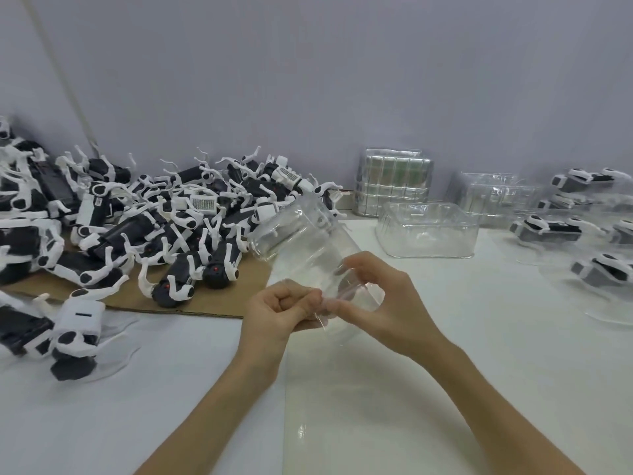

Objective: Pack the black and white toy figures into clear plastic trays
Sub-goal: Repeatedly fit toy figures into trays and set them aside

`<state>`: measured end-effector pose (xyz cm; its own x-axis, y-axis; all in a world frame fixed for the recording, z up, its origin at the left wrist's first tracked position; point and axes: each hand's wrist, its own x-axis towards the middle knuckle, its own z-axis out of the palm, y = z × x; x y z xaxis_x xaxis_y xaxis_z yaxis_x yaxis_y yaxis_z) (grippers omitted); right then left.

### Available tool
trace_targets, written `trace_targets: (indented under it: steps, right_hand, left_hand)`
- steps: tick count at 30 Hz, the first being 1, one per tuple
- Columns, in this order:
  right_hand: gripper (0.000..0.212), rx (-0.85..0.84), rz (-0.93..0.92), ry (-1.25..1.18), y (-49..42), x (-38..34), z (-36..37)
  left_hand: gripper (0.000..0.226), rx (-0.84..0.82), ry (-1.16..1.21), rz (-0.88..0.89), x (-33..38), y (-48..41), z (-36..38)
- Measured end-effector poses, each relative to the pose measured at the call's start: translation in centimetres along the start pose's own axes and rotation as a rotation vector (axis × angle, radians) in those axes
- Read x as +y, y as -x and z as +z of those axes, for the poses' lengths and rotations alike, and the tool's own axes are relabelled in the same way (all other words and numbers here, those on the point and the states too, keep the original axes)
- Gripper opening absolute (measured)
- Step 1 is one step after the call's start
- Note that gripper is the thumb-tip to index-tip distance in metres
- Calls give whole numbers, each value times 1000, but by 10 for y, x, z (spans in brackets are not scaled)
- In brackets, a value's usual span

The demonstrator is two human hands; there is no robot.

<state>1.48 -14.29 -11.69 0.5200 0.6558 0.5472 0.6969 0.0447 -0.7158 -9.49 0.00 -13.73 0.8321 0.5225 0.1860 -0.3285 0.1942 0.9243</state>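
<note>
hands: left hand (284,313) and right hand (383,303), fingers curled, both pinch the near edge of one clear tray (308,234), tilted above table centre | around: toy figures (137,214) heaped on cardboard (253,286) far left, too many to count; three empty tray stacks (426,229) far right; packed trays (548,231) at right edge | surface: white table (479,354), grey wall (342,80)

Cut off by the left picture edge: toy pile (147,214) at the worktop's (445,337) back left. Cut off on the right and blurry under clear plastic: packed toys (548,231). Too small to read: striped label (204,202). Hard to count: stacked trays (394,181) at the back edge.
</note>
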Motion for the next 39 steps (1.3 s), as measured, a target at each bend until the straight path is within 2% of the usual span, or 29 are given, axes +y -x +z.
trace_targets:
  steps: [5, 12, 14, 16, 18, 22, 26, 29, 34, 36, 39]
  right_hand:
    - [23, 26, 46, -133, -1, -4, -5]
    - [15, 151, 116, -218, -9, -1, -17]
    - [14, 293, 136, -290, -14, 4, -28]
    - [15, 521, 199, -368, -16, 14, -50]
    - [13, 685, 252, -358, -14, 24, -74]
    - [13, 814, 206, -204, -6, 30, -94]
    - [18, 701, 60, 280, -9, 28, -102]
    - [22, 595, 45, 570, -23, 31, -108]
    - [30, 416, -1, 908, -64, 56, -138]
    - [33, 353, 30, 1015, -79, 72, -152]
    - [46, 172, 245, 1139, -93, 92, -165]
  left_hand:
    - [18, 27, -46, -2, 4, 0, 3]
    - [18, -53, 45, -47, 5, 0, 8]
    - [13, -43, 24, -49, 6, 1, 5]
    - [9, -30, -29, -41, 7, 1, 0]
    - [9, -23, -43, -43, 8, 1, -2]
    - [15, -64, -27, -65, 6, 2, 3]
    - [13, -133, -38, -123, 3, 4, 1]
    - [13, -126, -9, -176, 2, 2, -1]
    - [13, -58, 110, -283, -2, -3, -5]
    - [10, -55, 150, -319, -3, -4, -7]
    - [14, -44, 183, -360, -2, -5, -9]
